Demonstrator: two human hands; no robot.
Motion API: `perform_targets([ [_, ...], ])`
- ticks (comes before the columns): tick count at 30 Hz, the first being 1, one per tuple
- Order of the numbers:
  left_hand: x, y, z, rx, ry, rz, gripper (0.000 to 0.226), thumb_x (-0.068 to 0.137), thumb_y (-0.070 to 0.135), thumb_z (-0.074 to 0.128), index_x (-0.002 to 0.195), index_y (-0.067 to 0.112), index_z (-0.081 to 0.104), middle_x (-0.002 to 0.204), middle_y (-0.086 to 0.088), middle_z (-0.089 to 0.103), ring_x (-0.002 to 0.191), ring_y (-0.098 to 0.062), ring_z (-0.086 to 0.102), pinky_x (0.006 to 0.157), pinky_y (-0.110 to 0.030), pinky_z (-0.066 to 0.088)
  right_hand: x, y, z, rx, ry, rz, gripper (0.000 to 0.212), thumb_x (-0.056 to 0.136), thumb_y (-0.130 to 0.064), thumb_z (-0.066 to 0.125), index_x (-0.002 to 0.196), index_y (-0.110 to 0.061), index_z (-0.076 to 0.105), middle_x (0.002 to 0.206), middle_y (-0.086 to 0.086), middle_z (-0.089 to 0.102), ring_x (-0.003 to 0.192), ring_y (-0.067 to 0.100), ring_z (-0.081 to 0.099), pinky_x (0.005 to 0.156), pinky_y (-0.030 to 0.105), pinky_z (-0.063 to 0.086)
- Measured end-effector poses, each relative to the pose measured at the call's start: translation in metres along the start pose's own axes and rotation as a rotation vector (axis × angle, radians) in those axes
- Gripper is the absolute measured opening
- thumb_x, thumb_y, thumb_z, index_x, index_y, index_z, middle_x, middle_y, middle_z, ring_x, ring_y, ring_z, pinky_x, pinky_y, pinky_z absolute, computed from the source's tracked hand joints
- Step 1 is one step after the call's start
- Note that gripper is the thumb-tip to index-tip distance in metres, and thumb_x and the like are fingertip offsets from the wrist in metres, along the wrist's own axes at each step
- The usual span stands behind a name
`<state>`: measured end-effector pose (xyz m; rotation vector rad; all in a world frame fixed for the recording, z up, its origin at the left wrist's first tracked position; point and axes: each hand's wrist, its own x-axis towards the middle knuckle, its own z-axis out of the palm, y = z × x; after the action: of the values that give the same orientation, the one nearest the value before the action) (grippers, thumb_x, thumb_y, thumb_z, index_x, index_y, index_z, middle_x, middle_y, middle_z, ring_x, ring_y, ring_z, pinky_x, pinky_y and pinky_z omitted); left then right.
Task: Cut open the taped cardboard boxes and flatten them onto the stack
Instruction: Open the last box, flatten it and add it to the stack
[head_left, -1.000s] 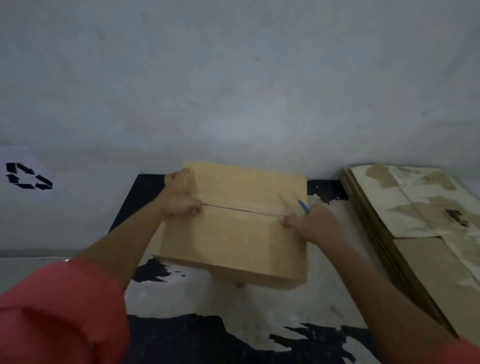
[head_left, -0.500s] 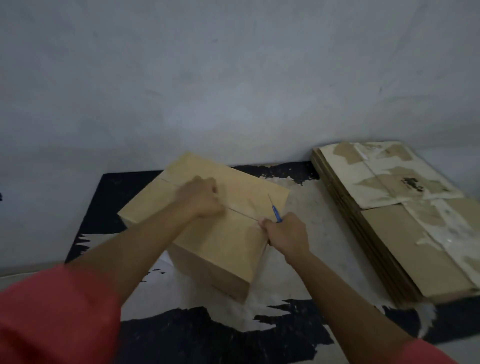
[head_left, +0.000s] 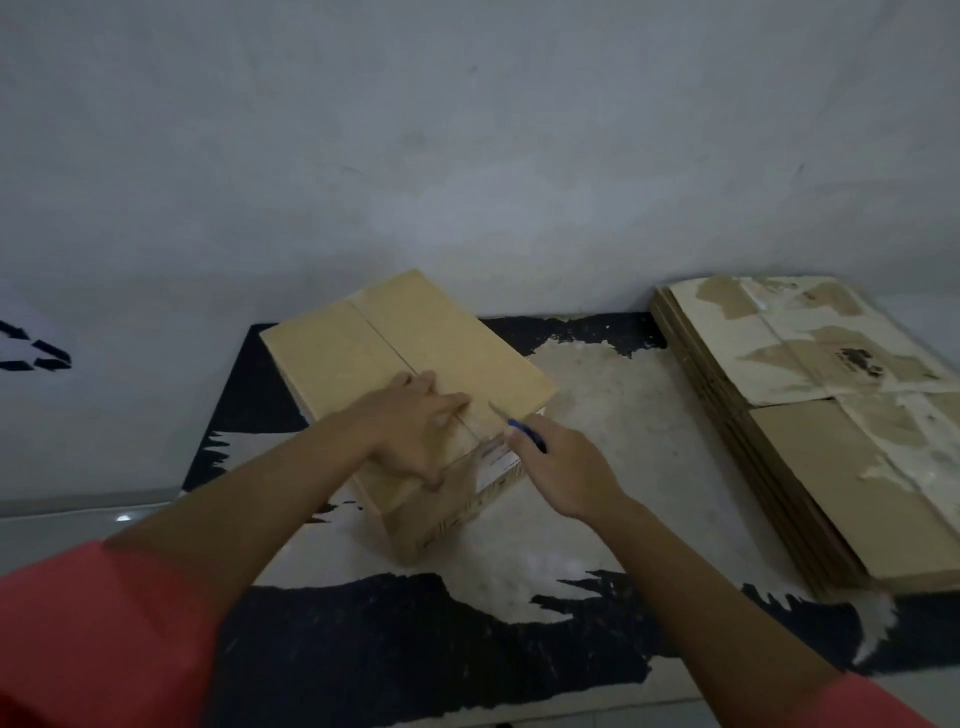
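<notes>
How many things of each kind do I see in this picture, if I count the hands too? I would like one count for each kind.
Closed box: 1
Stack of flattened boxes: 1
Knife: 1
Hands: 2, the left hand and the right hand
Total: 5

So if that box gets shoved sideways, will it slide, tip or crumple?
Probably slides, not tips: the box sits low and wide on the mat. Likely stiff, since its flaps lie closed. Possibly light: the left hand alone steadies it.
</notes>
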<state>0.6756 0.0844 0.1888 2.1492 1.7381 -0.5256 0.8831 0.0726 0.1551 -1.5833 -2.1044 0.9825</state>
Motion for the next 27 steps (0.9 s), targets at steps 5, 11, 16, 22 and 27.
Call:
perform_targets([
  [5, -0.004, -0.003, -0.002, 0.027, 0.011, 0.04, 0.11, 0.071, 0.056, 0.074, 0.153, 0.036, 0.004, 0.159, -0.009, 0.007, 0.142, -0.033, 0.018, 0.112, -0.046, 0.031, -0.011, 0.014, 0.002, -0.335, -0.131, -0.256, 0.014, 0.102, -0.032, 0.036, 0.095, -0.024, 0.044, 0.068, -0.005, 0.047, 0.063, 0.017, 0.047, 0.053, 0.027, 0.03],
  [11, -0.006, -0.001, -0.009, 0.025, 0.052, 0.08, 0.104, 0.073, 0.054, 0.072, 0.153, 0.032, 0.011, 0.152, -0.009, 0.025, 0.131, -0.027, 0.037, 0.104, -0.037, 0.038, -0.015, 0.012, 0.006, -0.354, -0.083, -0.355, 0.022, 0.1, -0.033, 0.04, 0.101, -0.018, 0.055, 0.075, -0.005, 0.051, 0.068, 0.018, 0.047, 0.057, 0.031, 0.033],
  [16, -0.008, -0.008, -0.006, 0.023, 0.053, 0.099, 0.098, 0.076, 0.057, 0.067, 0.153, 0.035, 0.012, 0.14, -0.005, 0.032, 0.12, -0.023, 0.041, 0.097, -0.034, 0.04, -0.013, 0.006, 0.013, -0.356, -0.058, -0.366, 0.022, 0.101, -0.034, 0.039, 0.101, -0.018, 0.054, 0.075, -0.004, 0.051, 0.067, 0.018, 0.047, 0.058, 0.034, 0.036],
  [22, -0.009, -0.008, -0.004, 0.027, 0.054, 0.1, 0.097, 0.076, 0.055, 0.067, 0.153, 0.035, 0.012, 0.146, -0.007, 0.028, 0.127, -0.025, 0.038, 0.1, -0.035, 0.039, -0.01, -0.002, 0.02, -0.395, -0.058, -0.375, 0.024, 0.101, -0.035, 0.036, 0.103, -0.018, 0.053, 0.077, -0.005, 0.049, 0.067, 0.017, 0.044, 0.051, 0.028, 0.028],
  [27, -0.009, -0.007, 0.001, 0.037, 0.049, 0.093, 0.098, 0.075, 0.054, 0.07, 0.153, 0.036, 0.012, 0.149, -0.007, 0.026, 0.132, -0.025, 0.032, 0.106, -0.039, 0.036, -0.01, -0.008, 0.026, -0.539, 0.014, -0.415, 0.027, 0.103, -0.035, 0.03, 0.106, -0.019, 0.051, 0.086, 0.002, 0.06, 0.069, 0.023, 0.052, 0.056, 0.032, 0.034],
])
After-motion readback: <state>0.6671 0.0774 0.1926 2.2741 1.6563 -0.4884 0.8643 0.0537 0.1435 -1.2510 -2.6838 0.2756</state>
